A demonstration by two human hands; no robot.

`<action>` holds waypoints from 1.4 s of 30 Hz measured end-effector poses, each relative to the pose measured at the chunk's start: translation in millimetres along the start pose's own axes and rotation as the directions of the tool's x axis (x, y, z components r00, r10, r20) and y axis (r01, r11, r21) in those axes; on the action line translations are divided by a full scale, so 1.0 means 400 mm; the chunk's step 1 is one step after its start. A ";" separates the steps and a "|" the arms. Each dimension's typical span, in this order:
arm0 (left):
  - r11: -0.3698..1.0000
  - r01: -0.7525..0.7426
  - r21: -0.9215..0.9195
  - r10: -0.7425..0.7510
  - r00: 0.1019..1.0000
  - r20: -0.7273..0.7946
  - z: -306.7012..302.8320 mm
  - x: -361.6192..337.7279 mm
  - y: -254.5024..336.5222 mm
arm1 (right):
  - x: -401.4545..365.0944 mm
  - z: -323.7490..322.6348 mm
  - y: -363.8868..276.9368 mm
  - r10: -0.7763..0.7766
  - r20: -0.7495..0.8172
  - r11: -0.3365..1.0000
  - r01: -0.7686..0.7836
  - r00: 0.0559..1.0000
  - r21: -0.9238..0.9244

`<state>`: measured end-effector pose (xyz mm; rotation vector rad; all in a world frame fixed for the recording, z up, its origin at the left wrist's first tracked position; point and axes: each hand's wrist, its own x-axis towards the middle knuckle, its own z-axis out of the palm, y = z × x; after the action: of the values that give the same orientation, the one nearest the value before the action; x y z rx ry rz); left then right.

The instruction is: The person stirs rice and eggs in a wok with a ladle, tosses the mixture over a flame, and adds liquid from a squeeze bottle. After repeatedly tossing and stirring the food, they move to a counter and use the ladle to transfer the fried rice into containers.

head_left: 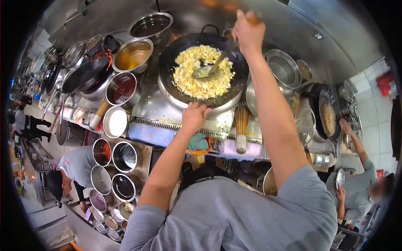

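- Grey shirt on the person is closest, low down in the middle.
- Far to the left, another person bends over, wearing a dark cap.
- Next come some round pots, with a black pan of red food higher up.
- Then I see a bowl of yellow-brown liquid, a bowl of dark red sauce just below it, and a white bowl.
- The left hand touches the near edge of the big wok. Its fingers are curled, but I can't tell if they grip.
- In the middle, the wok sits on the metal desk. White and yellow food makes a bumpy ring inside it.
- A ladle dips into that food.
- Below the wok lies a green cloth, and a stick brush is just to its right.
- The right hand is up high, with its fingers closed around the ladle's handle.
- A deep metal pot is right of that arm.
- Farther right is a dark pan with brown food, near a co-worker's hand.
- The co-worker's other hand holds something round and shiny.
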<state>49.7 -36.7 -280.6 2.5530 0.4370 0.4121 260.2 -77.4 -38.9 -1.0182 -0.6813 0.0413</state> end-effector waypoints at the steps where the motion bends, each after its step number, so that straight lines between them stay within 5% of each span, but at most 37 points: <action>1: 1.000 0.000 -0.009 0.000 1.000 0.010 0.001 -0.009 -0.002 | -0.017 0.012 -0.011 0.005 -0.011 1.000 -0.006 1.000 -0.002; 4: 1.000 0.006 -0.014 -0.006 1.000 -0.027 -0.017 0.013 0.006 | -0.034 0.054 -0.002 -0.174 -0.092 0.980 0.182 0.980 0.080; 6: 1.000 0.006 -0.012 -0.006 0.999 -0.037 -0.019 0.006 0.010 | -0.034 0.042 0.079 -0.118 0.053 0.989 0.122 0.992 -0.080; 8: 0.999 -0.042 -0.017 0.041 0.996 -0.075 -0.019 0.007 -0.002 | 0.087 0.038 0.083 -0.247 -0.064 0.941 0.223 0.967 -0.256; 10: 0.997 -0.051 -0.050 0.048 0.998 -0.049 -0.024 0.022 -0.010 | 0.101 0.009 -0.007 -0.091 -0.109 0.988 0.076 0.990 -0.134; 11: 0.995 -0.039 -0.092 0.038 0.999 -0.012 -0.016 0.019 -0.015 | 0.081 -0.009 -0.003 -0.203 -0.145 0.979 0.201 0.968 -0.029; 16: 0.991 -0.108 -0.075 0.107 0.994 -0.009 -0.003 0.002 -0.027 | 0.060 0.046 0.058 0.059 0.042 0.994 -0.054 0.997 -0.093; 19: 0.994 -0.110 0.021 0.110 0.993 -0.037 -0.021 0.018 -0.005 | 0.068 0.082 0.038 -0.210 -0.080 0.977 0.212 0.974 0.011; 20: 0.996 -0.091 0.001 0.091 0.996 -0.025 -0.020 0.000 -0.010 | 0.001 0.098 0.081 -0.187 -0.057 0.982 0.188 0.981 0.011; 22: 0.997 -0.080 -0.020 0.079 0.996 -0.027 -0.018 0.007 -0.009 | 0.055 0.048 0.041 -0.034 -0.129 0.818 -0.047 0.991 -0.574; 23: 0.996 -0.085 -0.030 0.084 0.996 -0.022 -0.012 -0.003 -0.011 | 0.109 -0.022 0.045 0.166 0.150 0.986 -0.169 0.975 0.004; 24: 0.995 -0.094 -0.037 0.093 0.995 -0.037 -0.011 0.011 -0.015 | 0.094 -0.056 -0.002 0.031 0.254 0.992 -0.062 0.967 0.112; 25: 0.995 -0.094 -0.034 0.091 0.994 -0.065 -0.010 0.035 -0.022 | 0.048 -0.062 -0.071 0.135 0.057 0.972 -0.143 0.989 0.186; 26: 0.990 -0.132 -0.050 0.128 0.989 -0.072 0.000 0.028 -0.029 | -0.023 -0.045 -0.082 0.135 0.068 0.971 -0.146 0.988 0.190; 27: 0.983 -0.171 -0.067 0.166 0.984 -0.072 0.005 0.017 -0.035 | -0.095 -0.030 -0.078 -0.048 -0.023 0.990 0.044 0.999 -0.131; 28: 0.983 -0.172 -0.063 0.168 0.984 -0.064 -0.001 0.018 -0.039 | -0.142 -0.023 -0.062 -0.252 -0.060 0.869 0.199 0.966 -0.452; 30: 0.985 -0.150 -0.080 0.146 0.987 -0.063 -0.016 0.014 -0.020 | -0.150 -0.015 -0.017 -0.089 0.003 0.980 0.088 0.996 -0.177; 32: 0.991 -0.127 -0.039 0.126 0.991 -0.036 -0.030 0.021 -0.013 | -0.158 0.008 -0.090 -0.147 -0.020 0.981 0.143 0.989 -0.134; 34: 0.970 -0.211 -0.117 0.204 0.976 -0.076 -0.014 0.007 -0.040 | -0.253 0.054 -0.180 -0.186 -0.162 0.975 0.162 0.969 -0.149; 35: 0.966 -0.216 -0.143 0.207 0.975 -0.077 -0.013 0.005 -0.042 | -0.261 0.012 -0.063 -0.394 -0.023 0.896 0.379 0.919 -0.232; 36: 0.964 -0.224 -0.140 0.215 0.974 -0.075 -0.013 0.006 -0.045 | -0.282 -0.018 0.023 -0.285 0.033 0.846 0.267 0.958 -0.461; 38: 0.967 -0.194 -0.166 0.184 0.980 -0.075 -0.009 0.003 -0.045 | -0.158 -0.065 0.087 -0.320 -0.115 0.889 0.256 0.940 -0.379; 40: 0.980 -0.168 -0.105 0.166 0.986 -0.031 -0.022 -0.004 -0.040 | -0.088 -0.053 -0.081 -0.176 -0.293 0.978 0.134 0.940 -0.158; 42: 0.990 -0.129 -0.051 0.129 0.992 0.006 -0.030 0.006 -0.025 | -0.090 -0.077 -0.051 -0.262 -0.308 0.965 0.239 0.915 -0.111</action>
<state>45.3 -22.4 -275.6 2.5411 0.2552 0.4517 242.4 -124.2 -51.2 -0.9697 -0.5123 -0.3695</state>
